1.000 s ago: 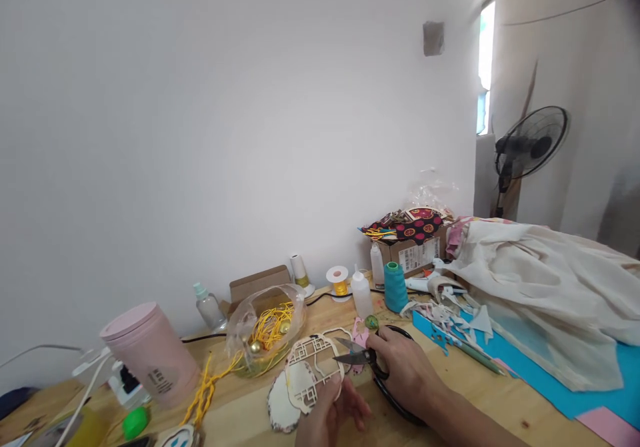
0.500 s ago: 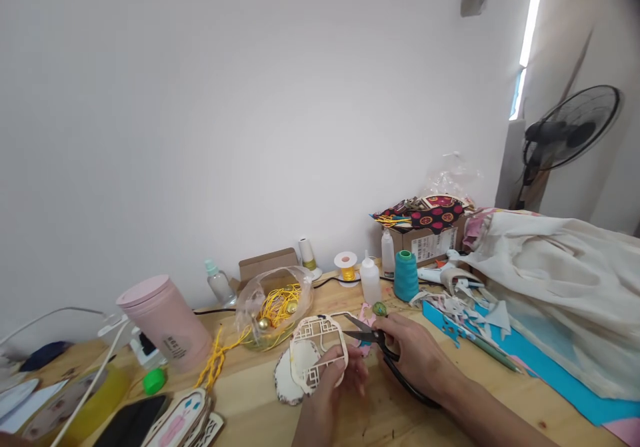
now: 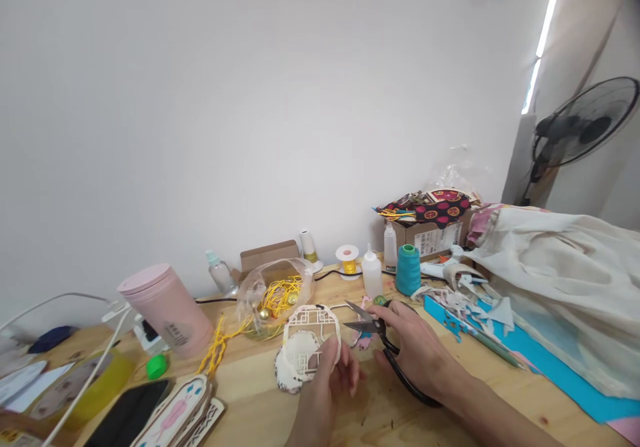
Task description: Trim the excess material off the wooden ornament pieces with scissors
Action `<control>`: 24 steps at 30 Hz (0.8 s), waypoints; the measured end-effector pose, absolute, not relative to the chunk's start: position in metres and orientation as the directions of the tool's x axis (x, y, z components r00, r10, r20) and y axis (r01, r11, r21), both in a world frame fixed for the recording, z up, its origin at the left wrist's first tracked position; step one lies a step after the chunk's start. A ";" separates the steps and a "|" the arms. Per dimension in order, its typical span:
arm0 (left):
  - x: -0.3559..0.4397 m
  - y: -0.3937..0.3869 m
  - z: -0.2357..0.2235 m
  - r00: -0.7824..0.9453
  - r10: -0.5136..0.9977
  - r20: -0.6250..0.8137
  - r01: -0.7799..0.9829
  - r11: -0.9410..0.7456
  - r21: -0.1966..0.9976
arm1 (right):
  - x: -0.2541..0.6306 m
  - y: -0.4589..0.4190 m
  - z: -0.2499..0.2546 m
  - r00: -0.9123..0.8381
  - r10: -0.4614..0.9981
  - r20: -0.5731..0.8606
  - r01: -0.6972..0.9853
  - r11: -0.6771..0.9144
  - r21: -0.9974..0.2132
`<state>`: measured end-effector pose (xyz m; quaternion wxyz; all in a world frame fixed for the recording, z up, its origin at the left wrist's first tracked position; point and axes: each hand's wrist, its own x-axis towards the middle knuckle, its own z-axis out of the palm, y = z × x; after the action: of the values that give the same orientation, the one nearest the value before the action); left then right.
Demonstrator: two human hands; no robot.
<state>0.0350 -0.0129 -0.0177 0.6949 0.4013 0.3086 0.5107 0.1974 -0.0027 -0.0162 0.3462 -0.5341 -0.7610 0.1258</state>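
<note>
My left hand, at the bottom centre, pinches the right edge of a pale openwork lattice frame between thumb and fingers. Behind and below that frame is a whitish round piece with a dark, uneven edge. In my right hand are black-handled scissors, their blades spread and pointing left towards the frame, apart from it. Beyond the blades lie pink patterned pieces and a small green ball.
A pink tumbler, a phone and stacked wooden cut-outs are at left. A plastic bag of yellow cord, a squeeze bottle and a teal thread cone stand behind. Blue sheet with scraps lies right.
The view has shifted slightly. The lattice frame has tilted and moved a little left in my left hand. The scissor blades are spread wider, and my right hand stays close by.
</note>
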 end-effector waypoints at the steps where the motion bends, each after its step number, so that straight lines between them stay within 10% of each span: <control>1: 0.035 -0.013 -0.017 0.292 0.956 -0.035 -0.478 0.177 0.860 | 0.197 -0.004 -0.016 -0.196 0.897 0.396 0.730 0.403 -0.552; 24: 0.037 -0.019 -0.017 0.356 0.921 -0.161 -0.508 0.335 0.794 | 0.193 -0.006 -0.015 -0.197 0.927 0.319 0.895 0.303 -0.328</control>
<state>0.0371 -0.0187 -0.0172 0.7545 0.3294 0.3136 0.4732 0.1932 -0.0059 -0.0146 0.2327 -0.5894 -0.7728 0.0345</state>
